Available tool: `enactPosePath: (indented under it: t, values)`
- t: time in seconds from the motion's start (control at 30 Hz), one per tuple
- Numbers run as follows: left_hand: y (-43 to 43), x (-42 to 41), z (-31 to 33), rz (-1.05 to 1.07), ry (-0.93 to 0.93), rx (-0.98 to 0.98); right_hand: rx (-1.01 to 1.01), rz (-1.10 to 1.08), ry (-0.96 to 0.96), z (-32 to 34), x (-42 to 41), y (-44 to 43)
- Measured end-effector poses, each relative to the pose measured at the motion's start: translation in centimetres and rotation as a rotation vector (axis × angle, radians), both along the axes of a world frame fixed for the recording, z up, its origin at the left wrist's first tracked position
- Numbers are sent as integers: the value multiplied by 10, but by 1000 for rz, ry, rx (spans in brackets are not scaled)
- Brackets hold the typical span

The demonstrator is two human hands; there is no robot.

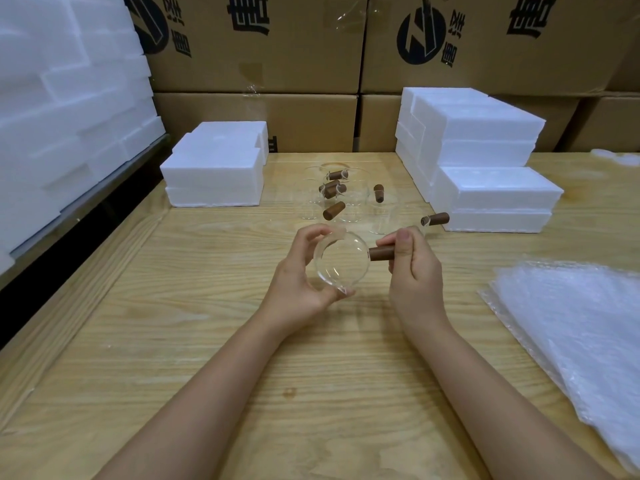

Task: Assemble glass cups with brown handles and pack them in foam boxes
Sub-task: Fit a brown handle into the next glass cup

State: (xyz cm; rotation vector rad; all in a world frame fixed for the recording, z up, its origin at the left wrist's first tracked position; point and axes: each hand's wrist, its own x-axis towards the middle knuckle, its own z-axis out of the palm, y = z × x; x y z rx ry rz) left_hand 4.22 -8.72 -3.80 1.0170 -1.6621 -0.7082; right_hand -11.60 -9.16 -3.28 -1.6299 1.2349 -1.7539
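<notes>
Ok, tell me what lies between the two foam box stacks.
Head view: clear glass cups with brown handles, clustered on the wooden table.

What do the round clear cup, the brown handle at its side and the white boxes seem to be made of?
The round clear cup looks like thin glossy glass: the grain of the table shows through it. The brown cylindrical handle seems matt dark wood, perhaps stained plastic. The white rectangular boxes look like matt foam, with rough, crumbly edges.
</notes>
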Motion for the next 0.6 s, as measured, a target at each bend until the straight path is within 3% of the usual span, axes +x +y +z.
enactPosePath:
  t: [0.23, 0.37, 0.6]
  values:
    - [1, 3, -2, 2, -22, 64, 215, -31, -97, -2, -3, -7]
    - [4, -2, -2, 31, -135, 46, 357, -101, -123, -4, -8, -12]
    - [0, -2, -7, -9, -251, 207, 395, -172, 146, -1, -16, -11]
